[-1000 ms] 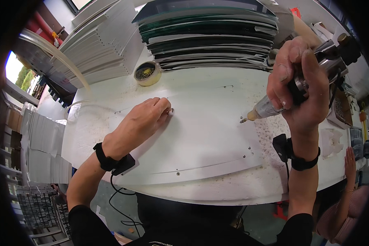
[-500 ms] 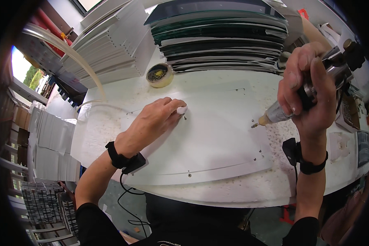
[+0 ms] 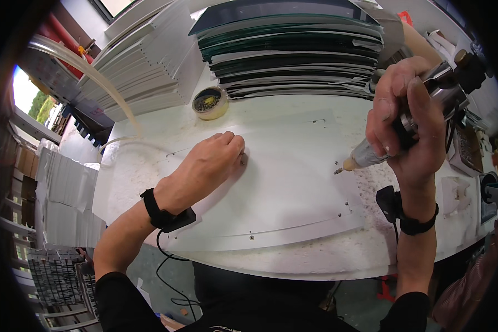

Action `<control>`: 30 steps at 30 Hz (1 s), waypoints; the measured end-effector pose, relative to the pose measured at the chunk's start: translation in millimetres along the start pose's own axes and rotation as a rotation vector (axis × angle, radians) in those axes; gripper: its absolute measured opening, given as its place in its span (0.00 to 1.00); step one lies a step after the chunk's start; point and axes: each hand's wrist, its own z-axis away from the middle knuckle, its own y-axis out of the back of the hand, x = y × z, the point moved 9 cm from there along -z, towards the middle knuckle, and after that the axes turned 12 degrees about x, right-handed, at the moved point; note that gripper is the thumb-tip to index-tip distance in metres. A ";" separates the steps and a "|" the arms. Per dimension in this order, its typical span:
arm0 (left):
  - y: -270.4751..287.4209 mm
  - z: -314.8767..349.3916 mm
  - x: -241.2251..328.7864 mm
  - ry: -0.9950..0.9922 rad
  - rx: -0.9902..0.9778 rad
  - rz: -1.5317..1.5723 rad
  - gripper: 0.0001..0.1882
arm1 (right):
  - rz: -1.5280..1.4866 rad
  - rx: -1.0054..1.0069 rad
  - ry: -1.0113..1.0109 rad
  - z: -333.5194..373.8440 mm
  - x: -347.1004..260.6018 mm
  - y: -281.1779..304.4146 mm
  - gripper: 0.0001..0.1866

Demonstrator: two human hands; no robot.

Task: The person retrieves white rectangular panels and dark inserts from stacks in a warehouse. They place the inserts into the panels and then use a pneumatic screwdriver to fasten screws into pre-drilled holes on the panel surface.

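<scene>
A flat white panel (image 3: 282,188) lies on the worktable, with several small screws along its edges. My right hand (image 3: 412,122) is wrapped round a metal power screwdriver (image 3: 366,155). The tool slants down to the left. Its bit points at the panel's right side, close to a small screw (image 3: 336,163); I cannot tell whether the tip touches the surface. Over the left middle of the panel, my left hand (image 3: 213,160) is closed, knuckles up and fingers curled under. Whatever those fingertips hold is hidden. Each wrist wears a black strap with a small black box.
A round tub (image 3: 210,103) of small screws stands behind my left hand. Dark sheets (image 3: 288,55) are stacked at the back, white panels (image 3: 144,66) at the back left. A clear hose (image 3: 94,77) arcs in from the left. A box of small parts (image 3: 466,149) stands far right.
My left hand has turned further over, so the white bit at its fingertips and the small screw beside it no longer show. The screwdriver stays near the same spot. The whole view has shifted slightly.
</scene>
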 end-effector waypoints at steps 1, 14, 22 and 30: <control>-0.2 -1.3 -2.0 0.029 -0.013 -0.003 0.09 | 0.003 0.008 -0.013 -0.4 -0.4 0.1 0.14; -32.6 -24.3 57.9 0.379 -0.136 0.797 0.06 | -0.283 0.189 -0.014 -1.2 0.1 21.3 0.17; -74.2 -17.6 76.9 0.621 -0.239 1.267 0.09 | -0.332 0.192 -0.110 -10.5 -4.0 27.0 0.15; -81.3 -15.4 77.7 0.632 -0.133 1.602 0.07 | -0.374 0.161 -0.055 -10.0 0.2 25.4 0.14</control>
